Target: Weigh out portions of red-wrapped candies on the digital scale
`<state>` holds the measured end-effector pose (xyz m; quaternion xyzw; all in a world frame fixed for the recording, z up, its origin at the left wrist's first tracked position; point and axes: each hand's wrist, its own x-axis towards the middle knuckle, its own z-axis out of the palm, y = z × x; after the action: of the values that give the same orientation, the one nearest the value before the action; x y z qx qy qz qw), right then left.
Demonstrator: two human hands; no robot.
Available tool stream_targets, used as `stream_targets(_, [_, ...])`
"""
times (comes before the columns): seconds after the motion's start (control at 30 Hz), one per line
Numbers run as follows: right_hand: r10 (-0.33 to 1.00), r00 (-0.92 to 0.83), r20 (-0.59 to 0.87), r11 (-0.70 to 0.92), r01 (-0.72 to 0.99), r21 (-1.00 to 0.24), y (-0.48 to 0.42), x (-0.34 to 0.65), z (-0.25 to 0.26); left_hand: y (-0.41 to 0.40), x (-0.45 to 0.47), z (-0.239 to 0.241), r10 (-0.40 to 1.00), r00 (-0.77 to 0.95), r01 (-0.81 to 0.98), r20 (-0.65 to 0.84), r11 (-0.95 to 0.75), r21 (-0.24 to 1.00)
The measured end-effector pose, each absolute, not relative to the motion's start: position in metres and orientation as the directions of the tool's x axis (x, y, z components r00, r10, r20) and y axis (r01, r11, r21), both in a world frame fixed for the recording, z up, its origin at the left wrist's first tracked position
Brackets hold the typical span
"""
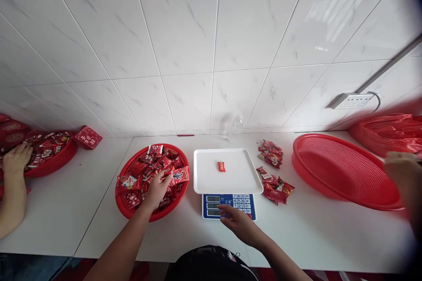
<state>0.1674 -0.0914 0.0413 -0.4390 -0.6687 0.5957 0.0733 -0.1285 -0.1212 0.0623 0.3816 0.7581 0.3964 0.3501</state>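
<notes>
My left hand (pixel 157 189) reaches into a round red basket (pixel 125 210) full of red-wrapped candies (pixel 148 169), its fingers closed around some of them. My right hand (pixel 238 221) rests at the blue keypad of a white scale (pixel 229 205), fingers stretched out and touching the display panel. On the scale's white tray (pixel 204 175) lies a single red candy (pixel 221 166).
Loose red candy packets (pixel 273 180) lie right of the scale. An empty red mesh basket (pixel 346 169) sits further right, with another person's hand (pixel 404 171) at its edge. At far left, another person's hand (pixel 16 158) is in a red basket (pixel 52 164) beside a red box (pixel 87 137).
</notes>
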Motion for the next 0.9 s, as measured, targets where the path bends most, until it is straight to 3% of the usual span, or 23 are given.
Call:
stream_targets(0.1, [0.666, -0.626, -0.406, -0.194, 0.381, -0.904, -0.088, 0.160, 0.051, -0.120, -0.095, 0.070, 0.858, -0.412, 0.028, -0.307, 0.349, 0.937])
stream_targets(0.2, [0.676, -0.624, -0.391, -0.329, 0.219, -0.919, -0.085, 0.154, 0.059, -0.122, -0.065, 0.071, 0.866, -0.327, -0.096, -0.379, 0.369, 0.925])
stream_targets(0.3, [0.693, -0.622, -0.366, -0.385, 0.110, -0.916, -0.084, 0.150, 0.063, -0.127, -0.045, 0.064, 0.878, -0.215, -0.134, -0.428, 0.407, 0.903])
stream_targets(0.5, [0.700, -0.609, -0.373, -0.394, 0.105, -0.913, -0.086, 0.151, 0.061, -0.139, -0.031, 0.049, 0.860, -0.097, -0.159, -0.501, 0.483, 0.861])
stream_targets(0.9, [0.735, -0.430, -0.524, -0.551, 0.071, -0.831, -0.080, 0.169, 0.042, -0.148, -0.033, 0.039, 0.764, -0.126, -0.311, -0.633, 0.575, 0.757])
